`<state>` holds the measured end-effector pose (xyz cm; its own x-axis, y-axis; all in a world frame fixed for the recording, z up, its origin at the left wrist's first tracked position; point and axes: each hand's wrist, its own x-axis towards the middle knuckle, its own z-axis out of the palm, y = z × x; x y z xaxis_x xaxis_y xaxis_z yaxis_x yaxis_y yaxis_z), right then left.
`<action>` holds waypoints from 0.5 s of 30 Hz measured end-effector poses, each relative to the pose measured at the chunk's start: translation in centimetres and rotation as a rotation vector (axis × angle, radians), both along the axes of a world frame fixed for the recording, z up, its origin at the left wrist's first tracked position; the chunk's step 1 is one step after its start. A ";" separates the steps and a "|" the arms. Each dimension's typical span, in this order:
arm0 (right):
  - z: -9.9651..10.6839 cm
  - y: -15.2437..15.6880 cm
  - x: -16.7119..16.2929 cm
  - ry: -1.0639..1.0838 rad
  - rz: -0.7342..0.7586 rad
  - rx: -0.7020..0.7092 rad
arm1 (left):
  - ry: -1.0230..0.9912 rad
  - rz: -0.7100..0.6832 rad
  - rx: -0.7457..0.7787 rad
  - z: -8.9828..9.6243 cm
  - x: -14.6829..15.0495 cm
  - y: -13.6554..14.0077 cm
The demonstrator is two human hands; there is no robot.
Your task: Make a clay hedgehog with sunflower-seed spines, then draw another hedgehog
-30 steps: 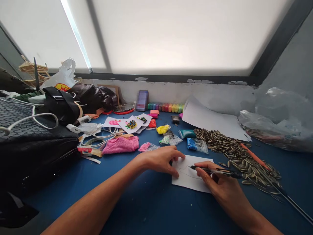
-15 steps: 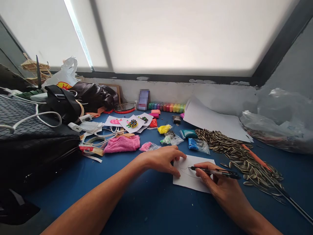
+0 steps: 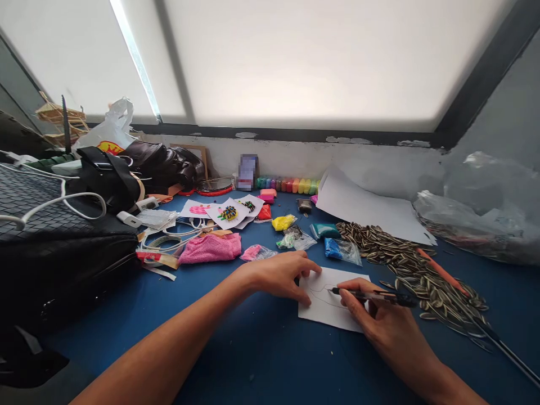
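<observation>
A small white sheet of paper (image 3: pixel 323 315) lies on the blue table, carrying a thin, curved outline. My left hand (image 3: pixel 283 275) rests at its left edge, fingers spread and pressing the paper down, with nothing gripped. A dark pen (image 3: pixel 358 295) is pinched in my right hand (image 3: pixel 379 315), its tip touching the paper near the drawn line. Just beyond the sheet lie a blue clay packet (image 3: pixel 334 248) and a green-and-white one (image 3: pixel 287 241). To the right of the pen spreads a pile of striped sunflower seeds (image 3: pixel 405 264).
A pink cloth (image 3: pixel 211 247), white cables and a black woven bag (image 3: pixel 63 242) crowd the left. Decorated cards (image 3: pixel 228 213) and a yellow clay packet (image 3: pixel 283 222) sit farther back. Large white sheets (image 3: pixel 371 208), an orange stick (image 3: pixel 441 271) and a clear plastic bag (image 3: pixel 476 225) occupy the right.
The pen tip and my right hand have shifted slightly to the right, and the drawn line is a little longer. My left hand stays in place.
</observation>
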<state>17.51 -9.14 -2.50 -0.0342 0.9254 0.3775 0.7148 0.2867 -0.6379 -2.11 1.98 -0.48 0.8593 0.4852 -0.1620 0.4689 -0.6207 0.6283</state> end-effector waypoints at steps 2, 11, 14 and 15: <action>0.0 0.0 0.0 0.000 0.001 -0.010 | -0.002 0.001 -0.001 0.0 0.0 0.0; 0.6 -0.2 -0.3 -0.009 -0.010 -0.051 | 0.006 -0.006 0.005 0.1 0.0 -0.1; 0.6 -0.2 -0.3 -0.016 -0.009 -0.048 | 0.011 -0.008 0.007 0.2 0.0 -0.1; 0.6 -0.2 -0.3 -0.012 -0.007 -0.044 | 0.013 -0.009 0.009 0.2 0.0 -0.1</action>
<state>17.20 -9.39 -1.90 -0.0324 0.9414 0.3357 0.7245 0.2535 -0.6410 -2.12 1.90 -0.30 0.8612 0.4793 -0.1691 0.4718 -0.6303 0.6165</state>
